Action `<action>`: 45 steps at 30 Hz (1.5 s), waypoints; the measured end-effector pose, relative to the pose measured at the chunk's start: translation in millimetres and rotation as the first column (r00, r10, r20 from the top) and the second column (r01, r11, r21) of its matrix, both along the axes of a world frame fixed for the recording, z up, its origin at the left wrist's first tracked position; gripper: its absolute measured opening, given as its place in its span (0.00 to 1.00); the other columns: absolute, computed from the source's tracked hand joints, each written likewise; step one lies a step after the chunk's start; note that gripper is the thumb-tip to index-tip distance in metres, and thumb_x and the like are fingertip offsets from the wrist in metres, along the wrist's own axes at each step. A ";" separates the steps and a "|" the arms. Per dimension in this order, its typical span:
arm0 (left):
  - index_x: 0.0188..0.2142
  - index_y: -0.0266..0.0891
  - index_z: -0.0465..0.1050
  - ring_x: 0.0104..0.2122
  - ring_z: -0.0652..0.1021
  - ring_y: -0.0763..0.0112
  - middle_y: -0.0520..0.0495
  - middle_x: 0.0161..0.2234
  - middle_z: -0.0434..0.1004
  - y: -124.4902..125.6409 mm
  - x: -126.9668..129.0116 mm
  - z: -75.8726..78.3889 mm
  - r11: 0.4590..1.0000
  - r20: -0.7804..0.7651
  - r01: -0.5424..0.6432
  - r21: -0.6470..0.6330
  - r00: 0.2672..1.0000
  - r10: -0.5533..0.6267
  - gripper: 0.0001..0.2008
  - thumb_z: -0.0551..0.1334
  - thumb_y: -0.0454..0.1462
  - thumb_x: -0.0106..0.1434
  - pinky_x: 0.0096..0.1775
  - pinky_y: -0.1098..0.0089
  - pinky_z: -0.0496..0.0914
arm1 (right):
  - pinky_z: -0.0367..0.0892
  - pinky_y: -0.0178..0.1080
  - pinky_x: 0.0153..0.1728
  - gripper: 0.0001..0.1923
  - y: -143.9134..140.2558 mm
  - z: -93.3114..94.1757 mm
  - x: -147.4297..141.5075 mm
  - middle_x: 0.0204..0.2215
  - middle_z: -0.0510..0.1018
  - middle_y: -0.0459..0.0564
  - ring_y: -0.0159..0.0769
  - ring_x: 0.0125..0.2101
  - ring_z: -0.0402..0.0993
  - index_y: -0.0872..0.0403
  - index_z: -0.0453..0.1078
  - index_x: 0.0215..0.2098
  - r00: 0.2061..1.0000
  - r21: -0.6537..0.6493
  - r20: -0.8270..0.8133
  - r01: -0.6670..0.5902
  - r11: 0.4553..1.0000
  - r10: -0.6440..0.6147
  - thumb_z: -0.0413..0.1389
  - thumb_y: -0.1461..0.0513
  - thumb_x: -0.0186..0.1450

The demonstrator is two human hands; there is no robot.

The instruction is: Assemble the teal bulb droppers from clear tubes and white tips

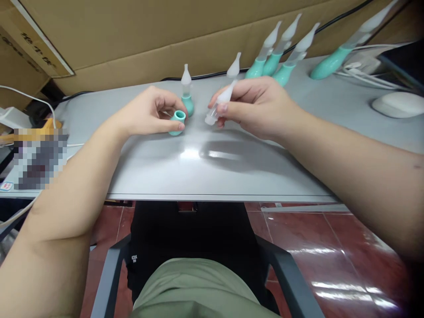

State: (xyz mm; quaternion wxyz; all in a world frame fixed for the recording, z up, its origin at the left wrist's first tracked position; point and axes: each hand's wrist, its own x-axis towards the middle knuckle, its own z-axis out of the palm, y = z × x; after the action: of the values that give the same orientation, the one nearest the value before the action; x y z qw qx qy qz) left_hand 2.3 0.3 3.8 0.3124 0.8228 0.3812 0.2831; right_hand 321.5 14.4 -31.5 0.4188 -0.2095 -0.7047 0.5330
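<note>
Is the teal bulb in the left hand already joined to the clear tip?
No, the left hand holds the teal bulb apart from the clear tip in the right hand.

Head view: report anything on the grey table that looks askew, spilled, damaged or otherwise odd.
Nothing stands out. The left hand holds a teal bulb on the grey table; the right hand holds a clear nozzle. The assembled pieces behind only appear to lean, probably lens distortion. No spill or breakage shows.
</note>
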 end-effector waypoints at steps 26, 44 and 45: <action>0.53 0.47 0.94 0.49 0.95 0.48 0.40 0.49 0.98 -13.3 12.1 -0.1 0.961 0.075 -0.086 0.263 0.995 0.069 0.32 0.85 0.67 0.66 0.54 0.47 0.92 | 0.81 0.52 0.42 0.19 -3.9 24.7 -36.0 0.38 0.90 0.48 0.43 0.38 0.78 0.43 0.91 0.38 0.994 0.126 0.108 0.017 0.992 -0.031 0.92 0.46 0.66; 0.42 0.51 0.93 0.48 0.94 0.51 0.46 0.44 0.98 -9.7 9.5 4.1 0.914 -0.042 -0.068 0.400 0.995 0.093 0.21 0.85 0.62 0.67 0.57 0.51 0.89 | 0.81 0.47 0.42 0.28 0.0 -10.7 -40.3 0.38 0.90 0.48 0.39 0.35 0.78 0.45 0.93 0.43 0.996 -0.024 -0.085 -0.009 1.000 0.006 0.96 0.44 0.57; 0.44 0.50 0.93 0.48 0.93 0.52 0.46 0.43 0.98 -11.6 11.4 4.7 0.912 -0.041 -0.073 0.404 0.994 0.098 0.21 0.85 0.61 0.68 0.56 0.51 0.89 | 0.83 0.47 0.43 0.27 -0.3 -10.4 -40.2 0.39 0.90 0.48 0.39 0.36 0.80 0.45 0.92 0.43 0.996 -0.028 -0.091 -0.016 0.999 0.013 0.96 0.45 0.58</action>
State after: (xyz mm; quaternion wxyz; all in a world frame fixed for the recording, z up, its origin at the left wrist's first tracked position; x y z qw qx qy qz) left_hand 13.7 -11.3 8.6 0.1124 0.8600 0.3598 0.3440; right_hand 281.3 14.0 -42.0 0.4433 -0.1860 -0.6787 0.5552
